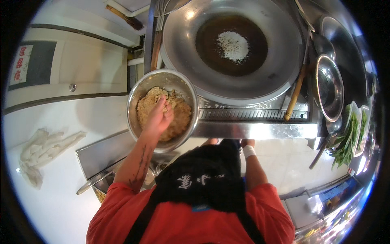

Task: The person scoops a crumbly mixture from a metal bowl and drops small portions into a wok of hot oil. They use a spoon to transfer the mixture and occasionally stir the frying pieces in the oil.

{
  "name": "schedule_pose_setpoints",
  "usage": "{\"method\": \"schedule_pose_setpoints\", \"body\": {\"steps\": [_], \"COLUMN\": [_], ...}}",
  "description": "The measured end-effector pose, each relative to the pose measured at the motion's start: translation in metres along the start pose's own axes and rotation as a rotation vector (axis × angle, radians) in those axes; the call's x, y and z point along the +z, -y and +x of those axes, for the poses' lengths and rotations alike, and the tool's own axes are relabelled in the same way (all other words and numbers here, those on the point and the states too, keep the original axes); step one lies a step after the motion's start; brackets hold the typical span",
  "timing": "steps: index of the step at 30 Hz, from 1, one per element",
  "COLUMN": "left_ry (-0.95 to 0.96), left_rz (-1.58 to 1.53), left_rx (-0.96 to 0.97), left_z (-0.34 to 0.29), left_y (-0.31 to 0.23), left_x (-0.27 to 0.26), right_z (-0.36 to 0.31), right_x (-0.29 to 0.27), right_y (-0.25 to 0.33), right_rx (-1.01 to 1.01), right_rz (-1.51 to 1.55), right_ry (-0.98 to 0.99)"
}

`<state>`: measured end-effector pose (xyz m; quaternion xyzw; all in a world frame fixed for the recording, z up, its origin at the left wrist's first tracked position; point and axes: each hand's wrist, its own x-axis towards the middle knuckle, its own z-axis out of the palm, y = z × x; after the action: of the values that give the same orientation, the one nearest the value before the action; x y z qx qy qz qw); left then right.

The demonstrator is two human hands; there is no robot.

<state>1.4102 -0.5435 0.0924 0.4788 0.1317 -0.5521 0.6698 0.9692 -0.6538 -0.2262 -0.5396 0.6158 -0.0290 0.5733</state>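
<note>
1. Head view: the bowl (183,87), steel, just beyond the front-left side of the wok (280,44), holding a beige mix (181,118). What bears its weight is hidden.
2. Left hand (160,114), inside the bowl's mouth, over the mix: fingers curled and bunched, little gap between them. Whether they pinch any mix, I cannot tell from here.
3. Right hand (247,143), low by the front edge of the stove (256,130), partly hidden; its grip cannot be told.
4. Likely hazards: a hard sideways push by the left hand, with no hand seen steadying the rim, might slide or tip the bowl. Wet mix flung rightward might spatter the dark liquid (206,40), should that be hot. A wooden handle (295,96), slanting over the wok's right rim, might be knocked by a sleeve.
5. Orientation: bowl round, no long axis, mouth upward. Left forearm directed away from the body, slightly rightward.
</note>
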Motion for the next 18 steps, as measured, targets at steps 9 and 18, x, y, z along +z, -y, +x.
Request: {"method": "schedule_pose_setpoints", "body": {"steps": [9, 18], "left_ry": [0.021, -0.291], "left_rz": [0.285, 1.189], "left_rx": [0.162, 0.339], "left_z": [0.084, 0.324], "left_y": [0.018, 0.071], "left_x": [0.129, 0.146], "right_z": [-0.034, -0.064], "right_x": [-0.072, -0.175], "right_y": [0.026, -0.046], "right_rx": [-0.022, 0.024], "right_rz": [-0.597, -0.728], "right_ry": [0.115, 0.383]}}
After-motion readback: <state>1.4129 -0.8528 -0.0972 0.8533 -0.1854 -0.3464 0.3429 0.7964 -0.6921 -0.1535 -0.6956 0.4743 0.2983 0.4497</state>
